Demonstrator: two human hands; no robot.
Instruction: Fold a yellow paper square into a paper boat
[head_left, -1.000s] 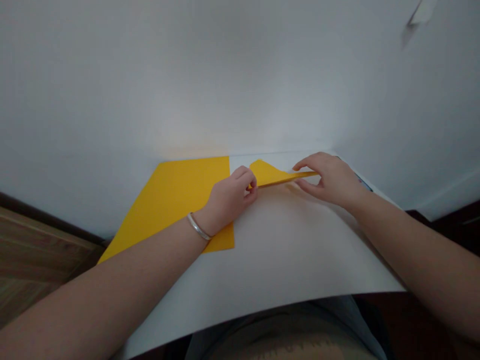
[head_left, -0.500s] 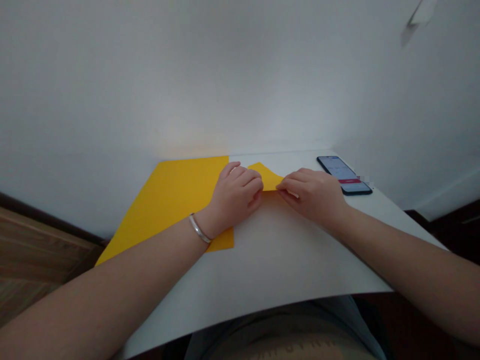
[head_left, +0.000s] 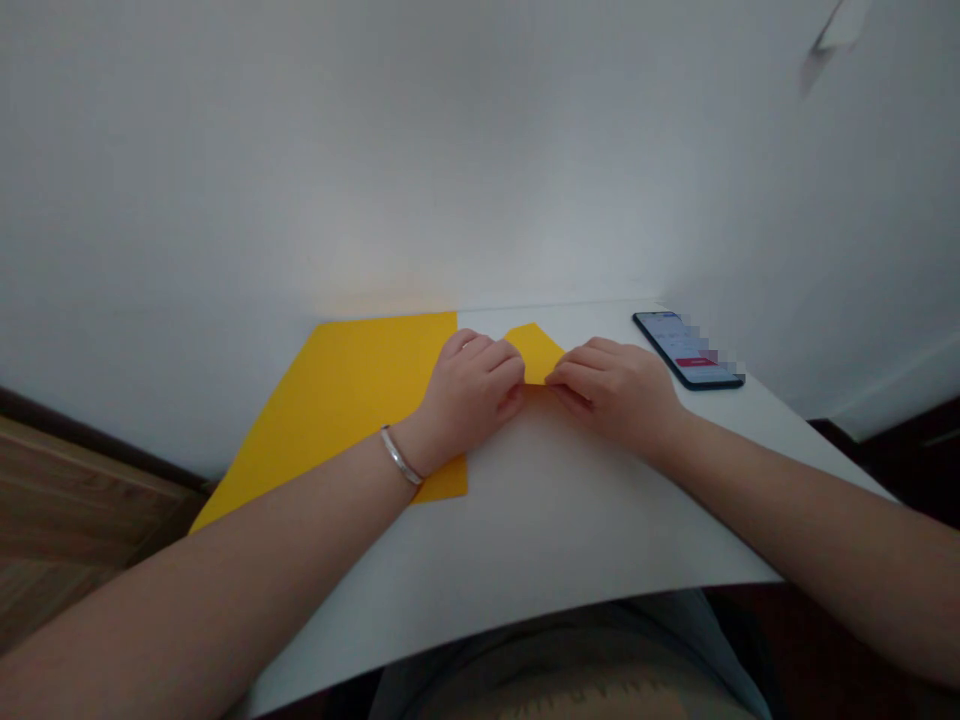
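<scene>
Head camera: the small paper (head_left: 535, 352) lies between left hand (head_left: 474, 388) and right hand (head_left: 616, 388), both about equally near, its near edge running crosswise from one fingertip pinch to the other. Both grips look narrow, closed on that edge, over the white table (head_left: 570, 520), just right of the large sheet (head_left: 352, 390).

A white surface (head_left: 592, 530) stretches right across the centre and lower frame. Left of centre, a big yellow sheet (head_left: 352, 385) lies flat on it, partly hidden! Over at right, near the far edge, a dark-edged phone (head_left: 667, 345), screen up, lit! Mid-frame, a small yellow piece (head_left: 534, 350): resting or raised, can't tell.
</scene>
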